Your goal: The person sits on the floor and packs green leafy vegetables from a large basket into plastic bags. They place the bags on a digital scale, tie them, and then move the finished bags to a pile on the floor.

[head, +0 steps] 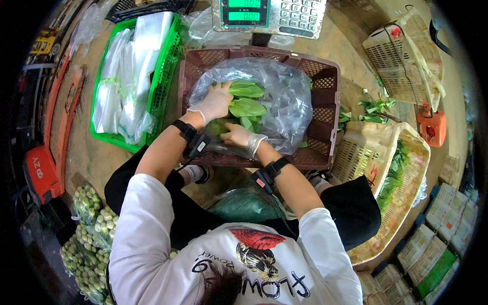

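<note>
A clear plastic bag lies spread open inside a brown plastic crate. Several heads of green bok choy are in the bag, leaves pointing right. My left hand, in a thin translucent glove, lies over the stem ends of the upper heads; whether its fingers grip them is unclear. Just below it, my right hand, gloved too, has its fingers on a motion-blurred bok choy at the lower left of the bag. The palm hides part of that head.
A digital scale stands behind the crate. On the left, a green basket holds plastic bags; bagged vegetables lie below. At right are a cream basket with leafy greens, another basket and an orange jug.
</note>
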A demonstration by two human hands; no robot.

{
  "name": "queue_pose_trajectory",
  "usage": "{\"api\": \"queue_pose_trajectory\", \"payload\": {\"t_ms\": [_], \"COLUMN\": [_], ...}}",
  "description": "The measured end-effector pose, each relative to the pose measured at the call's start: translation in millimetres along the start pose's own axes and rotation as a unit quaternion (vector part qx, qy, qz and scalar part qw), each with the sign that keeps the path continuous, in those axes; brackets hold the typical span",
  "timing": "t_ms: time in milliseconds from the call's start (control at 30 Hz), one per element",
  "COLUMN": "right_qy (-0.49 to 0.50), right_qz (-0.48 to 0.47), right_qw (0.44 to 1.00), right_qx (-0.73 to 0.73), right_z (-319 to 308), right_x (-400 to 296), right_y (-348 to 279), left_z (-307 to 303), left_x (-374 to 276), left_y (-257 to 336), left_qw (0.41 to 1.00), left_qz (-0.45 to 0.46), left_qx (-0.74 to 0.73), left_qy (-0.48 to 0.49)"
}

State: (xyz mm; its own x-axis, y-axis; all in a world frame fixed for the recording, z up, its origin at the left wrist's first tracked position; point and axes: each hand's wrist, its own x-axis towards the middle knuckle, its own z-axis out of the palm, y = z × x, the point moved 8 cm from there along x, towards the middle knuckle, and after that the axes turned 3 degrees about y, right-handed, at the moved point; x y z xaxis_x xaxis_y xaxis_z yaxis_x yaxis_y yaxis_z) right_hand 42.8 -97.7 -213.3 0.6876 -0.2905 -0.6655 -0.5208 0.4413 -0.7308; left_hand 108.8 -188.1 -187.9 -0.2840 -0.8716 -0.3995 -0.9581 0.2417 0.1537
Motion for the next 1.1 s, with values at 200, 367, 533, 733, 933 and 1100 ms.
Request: {"api": "queue_pose_trajectory", "payload": {"t_ms": [200,367,533,733,933,1100], "right_qy": [0.181,0.099,0.167,0.406,0.642,0.539], "right_qz": [-0.121,-0.121,0.035,-0.008,-0.303,-0.048], "right_qw": [0.967,0.959,0.977,0.847,0.64,0.841], "right_qx": [-0.133,-0.238,-0.13,-0.342,0.294,-0.009], "right_z": [1,2,-81,-156,-221,-219], "right_x": [-3,-7,-48,-87,-207,-179], "right_y": [-3,23,24,-24,-52,-24], "left_z": [-27,-4,2,-33,18,2], "left_x": [-2,4,-5,-25,-13,-17], "left_y": [14,2,-6,39,52,67], "left_qw": [0.999,0.994,0.997,0.995,0.992,0.996], "left_qz": [0.033,-0.026,-0.036,-0.038,0.012,0.008], "left_qx": [0.02,0.099,0.056,0.084,0.12,0.09], "left_qy": [-0.026,0.046,0.041,0.031,-0.049,-0.009]}}
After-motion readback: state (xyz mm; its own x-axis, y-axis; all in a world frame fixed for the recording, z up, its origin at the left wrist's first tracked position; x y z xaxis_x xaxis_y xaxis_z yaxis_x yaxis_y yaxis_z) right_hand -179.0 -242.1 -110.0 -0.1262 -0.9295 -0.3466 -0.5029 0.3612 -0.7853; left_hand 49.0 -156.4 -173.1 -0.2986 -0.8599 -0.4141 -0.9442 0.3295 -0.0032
